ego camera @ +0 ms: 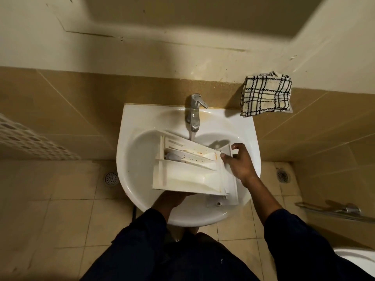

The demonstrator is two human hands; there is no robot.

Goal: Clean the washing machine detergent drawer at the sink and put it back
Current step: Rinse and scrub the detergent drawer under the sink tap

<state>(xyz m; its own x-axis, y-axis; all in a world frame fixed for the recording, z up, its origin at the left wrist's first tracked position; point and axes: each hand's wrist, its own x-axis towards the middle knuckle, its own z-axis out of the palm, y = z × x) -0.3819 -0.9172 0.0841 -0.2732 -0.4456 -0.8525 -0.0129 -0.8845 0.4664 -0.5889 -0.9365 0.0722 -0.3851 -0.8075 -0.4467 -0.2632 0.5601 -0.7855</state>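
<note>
Detergent drawer [188, 171] tilted over the sink [129, 142] basin, far edge under the running tap [194, 112]. Your right hand [240, 164] grips its right end, thumb and fingers curled on the panel. Your left hand [172, 199] is under the near edge: fingers hidden, cannot tell the grip. Checked cloth [265, 96] hangs far right.

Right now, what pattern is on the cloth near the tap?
The cream folded cloth has black check lines; head view.

One drawer [190, 175], one sink [244, 126], one tap [194, 113], one checked cloth [266, 95], two floor drains [111, 178] (flanking the sink).
</note>
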